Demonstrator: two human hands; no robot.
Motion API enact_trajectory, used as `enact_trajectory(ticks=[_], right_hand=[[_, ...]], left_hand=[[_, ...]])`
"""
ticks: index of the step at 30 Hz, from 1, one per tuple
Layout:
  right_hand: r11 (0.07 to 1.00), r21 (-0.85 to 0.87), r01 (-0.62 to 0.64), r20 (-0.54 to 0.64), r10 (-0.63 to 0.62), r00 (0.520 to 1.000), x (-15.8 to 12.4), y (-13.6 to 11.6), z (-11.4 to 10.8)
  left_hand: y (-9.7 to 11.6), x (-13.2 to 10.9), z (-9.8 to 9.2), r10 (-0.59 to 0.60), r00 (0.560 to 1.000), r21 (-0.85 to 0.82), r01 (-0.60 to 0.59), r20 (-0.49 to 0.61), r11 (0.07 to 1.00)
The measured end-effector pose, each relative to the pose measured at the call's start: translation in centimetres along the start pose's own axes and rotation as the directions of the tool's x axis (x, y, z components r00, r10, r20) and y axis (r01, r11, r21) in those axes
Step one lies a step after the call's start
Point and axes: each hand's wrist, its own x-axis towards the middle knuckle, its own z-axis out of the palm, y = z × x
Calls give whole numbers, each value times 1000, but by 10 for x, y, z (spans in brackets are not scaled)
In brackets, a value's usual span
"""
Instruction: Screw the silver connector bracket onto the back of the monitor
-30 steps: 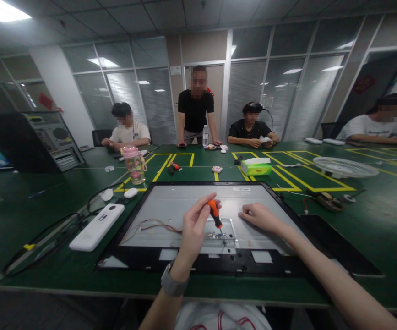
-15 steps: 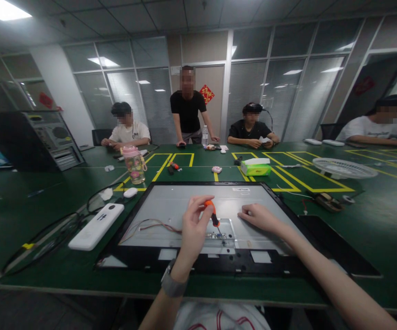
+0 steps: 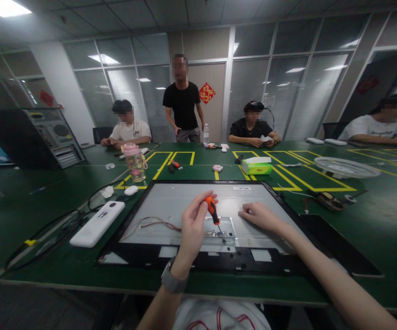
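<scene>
My left hand (image 3: pixel 195 217) holds an orange and black screwdriver (image 3: pixel 212 210) by its handle, tilted, with its tip down at a small metal bracket area (image 3: pixel 231 229) near the front of a flat panel. The panel (image 3: pixel 174 197) looks like the back of a display, grey with a black frame, lying flat on the table. Thin wires (image 3: pixel 157 220) run across it to the bracket. My right hand (image 3: pixel 258 216) rests on the panel's right half, fingers curled; whether they hold anything is hidden.
A white power bank (image 3: pixel 98 223) and black cables (image 3: pixel 47 233) lie left of the panel, near a pink-lidded bottle (image 3: pixel 134 162). Beyond are a green tissue box (image 3: pixel 256 167) and a white round grille (image 3: pixel 345 167). A black slab (image 3: pixel 339 245) lies right. Several people are across the table.
My left fingers have shifted on the screwdriver handle, exposing more of it; its tip stays at the bracket. My right hand has barely moved. The standing person across the table has straightened up.
</scene>
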Motion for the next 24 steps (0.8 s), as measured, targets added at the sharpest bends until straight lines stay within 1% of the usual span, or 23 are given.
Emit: enact_trajectory(ticks=[2,4,6,11,13,15,17,22,24], right_hand=[[1000,1,2,2,-2,1000,0,0,0],[1000,1,3,1,-3,1000,0,0,0],[1000,0,4,-3,-4,1000,0,1,1],[1000,-4,6,-1,-6,1000,1,2,2],[1000,-4,5,2,-5,1000,2,2,2],[1000,-5,5,3,-5,1000,2,3,3],[1000,-6,5,4,-5,1000,2,3,3],[1000,-8,1,3,-1,1000,2,4,4],[1000,-6,0,3,0,1000,2,4,4]], left_hand=[[0,0,0,29,999,22,-29,-22,999],[0,0,0,89,994,60,-86,-59,995],[0,1,0,109,992,72,-104,-71,992],[0,-1,-1,-2,1000,-33,3,29,999],[0,0,0,12,1000,-10,-12,18,1000],[-1,0,-1,65,998,50,-63,-26,997],[-2,1,-1,88,995,86,-83,-53,993],[-3,0,-2,19,1000,23,-19,10,1000],[-2,0,-1,28,999,52,-27,-23,998]])
